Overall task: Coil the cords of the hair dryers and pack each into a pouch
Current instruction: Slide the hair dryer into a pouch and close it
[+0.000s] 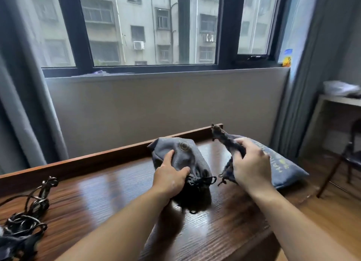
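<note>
1. Two pouches are in play on the wooden table [97, 192]. The centre pouch [187, 149] sits in the middle of the frame. It looks stuffed, and its black drawstring [203, 180] is bunched up at the near end, so I'd call that one packed and cinched.
2. The left hand [172, 174] is clamped over the top of the centre pouch. Fingers are curled onto the fabric and the thumb is hooked round the side near the string.
3. The right hand [252, 163], right of centre, has its fingers wrapped round the gathered neck of the second pouch [281, 167]. That pouch lies bulging toward the right edge of the table, with its mouth fabric sticking up toward the back rim.
4. My read is that this is the closing step on pouch two. The next move needs the neck held bunched while the string gets pulled snug. I can't make out its string ends clearly, though.
5. It's not done yet. At lower left there's a loose cord [29, 212] in a messy tangle, uncoiled. Whatever it's attached to is cut off at the corner, so I can't tell more.
</note>
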Demonstrator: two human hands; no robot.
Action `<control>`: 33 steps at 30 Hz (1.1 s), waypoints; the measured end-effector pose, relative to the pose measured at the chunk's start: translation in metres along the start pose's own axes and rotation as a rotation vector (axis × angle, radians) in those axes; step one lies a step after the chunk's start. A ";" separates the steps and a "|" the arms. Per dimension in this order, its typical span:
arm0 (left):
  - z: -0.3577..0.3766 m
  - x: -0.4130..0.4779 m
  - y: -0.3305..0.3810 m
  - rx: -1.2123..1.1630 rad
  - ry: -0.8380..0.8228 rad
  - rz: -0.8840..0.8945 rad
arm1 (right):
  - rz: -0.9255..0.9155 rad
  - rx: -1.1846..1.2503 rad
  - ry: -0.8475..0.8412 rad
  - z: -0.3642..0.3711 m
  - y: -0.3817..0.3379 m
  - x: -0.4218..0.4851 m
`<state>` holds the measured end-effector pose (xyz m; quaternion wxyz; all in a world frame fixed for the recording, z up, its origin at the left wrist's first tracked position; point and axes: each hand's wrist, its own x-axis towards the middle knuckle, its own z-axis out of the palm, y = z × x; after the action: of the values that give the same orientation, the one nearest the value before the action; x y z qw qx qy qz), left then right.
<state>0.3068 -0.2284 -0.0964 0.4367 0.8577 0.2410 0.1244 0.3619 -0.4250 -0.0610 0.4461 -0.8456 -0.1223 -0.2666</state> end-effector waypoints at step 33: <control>-0.180 -0.145 -0.068 -0.907 0.115 -0.161 | -0.664 0.137 -0.718 0.088 -0.161 -0.134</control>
<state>0.0858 -0.1462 -0.0462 0.7620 0.5502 0.2520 0.2305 0.2096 -0.2570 -0.0653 0.3214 -0.7681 -0.5484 -0.0773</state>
